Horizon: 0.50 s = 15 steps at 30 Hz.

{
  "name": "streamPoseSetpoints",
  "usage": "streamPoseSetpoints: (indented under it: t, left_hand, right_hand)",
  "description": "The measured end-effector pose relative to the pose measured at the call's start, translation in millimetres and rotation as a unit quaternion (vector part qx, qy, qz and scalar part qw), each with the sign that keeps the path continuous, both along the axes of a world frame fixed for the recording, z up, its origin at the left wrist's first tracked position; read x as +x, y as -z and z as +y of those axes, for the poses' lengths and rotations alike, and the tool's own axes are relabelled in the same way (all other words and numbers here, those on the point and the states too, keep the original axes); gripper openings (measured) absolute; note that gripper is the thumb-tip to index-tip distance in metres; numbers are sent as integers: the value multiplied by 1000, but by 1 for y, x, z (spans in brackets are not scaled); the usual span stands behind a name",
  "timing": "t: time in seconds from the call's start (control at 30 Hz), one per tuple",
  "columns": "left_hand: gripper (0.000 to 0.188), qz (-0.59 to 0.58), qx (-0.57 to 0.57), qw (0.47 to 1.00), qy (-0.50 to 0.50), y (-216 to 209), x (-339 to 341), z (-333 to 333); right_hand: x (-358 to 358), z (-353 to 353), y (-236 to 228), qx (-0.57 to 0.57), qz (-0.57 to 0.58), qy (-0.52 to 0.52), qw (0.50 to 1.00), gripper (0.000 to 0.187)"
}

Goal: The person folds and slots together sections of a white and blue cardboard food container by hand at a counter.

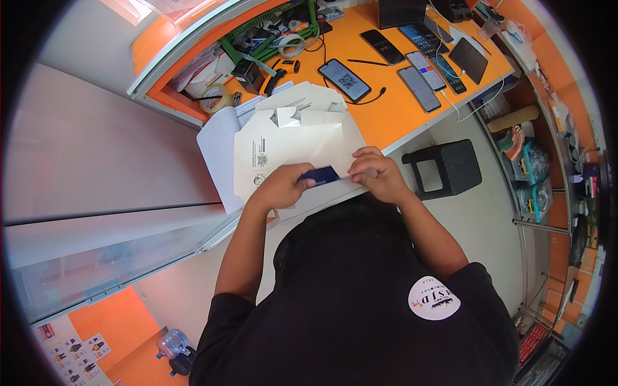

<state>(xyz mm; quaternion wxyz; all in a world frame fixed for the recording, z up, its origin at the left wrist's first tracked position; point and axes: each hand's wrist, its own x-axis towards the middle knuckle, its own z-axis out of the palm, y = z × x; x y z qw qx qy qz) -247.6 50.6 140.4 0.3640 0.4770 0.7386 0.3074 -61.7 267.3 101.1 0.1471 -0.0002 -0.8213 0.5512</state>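
Observation:
My left hand (283, 186) grips a small flat dark blue piece (322, 175), card-like, between thumb and fingers. On its other side my right hand (380, 177) has thumb and forefinger pinched together near the piece's right end; a thin pale edge seems to run between them, too fine to make out. Both hands are over the near edge of a cream flattened cardboard piece (299, 148) with printed marks and raised folded flaps. White sheets (220, 145) stick out beneath it on the left.
On the orange table (386, 132) lie a phone showing a square code (346, 81), several other phones, cables and a dark pen (367, 62). A green basket (267, 32) of tools and tape rolls (215, 98) are at the back left. A black stool (444, 168) stands right; shelves line the far right.

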Motion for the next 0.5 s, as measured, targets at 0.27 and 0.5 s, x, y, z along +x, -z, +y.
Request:
streamPoseSetpoints:
  t: [0.27,0.5]
  left_hand:
    - [20,-164,-21,982,-93,37,0,14]
    - [18,-198,-15,972,-126,49,6,16]
  right_hand:
    - [-4,-7,-10,0,-38,109,993,18]
    - [-10,-18,-30,53,-88,140,985,29]
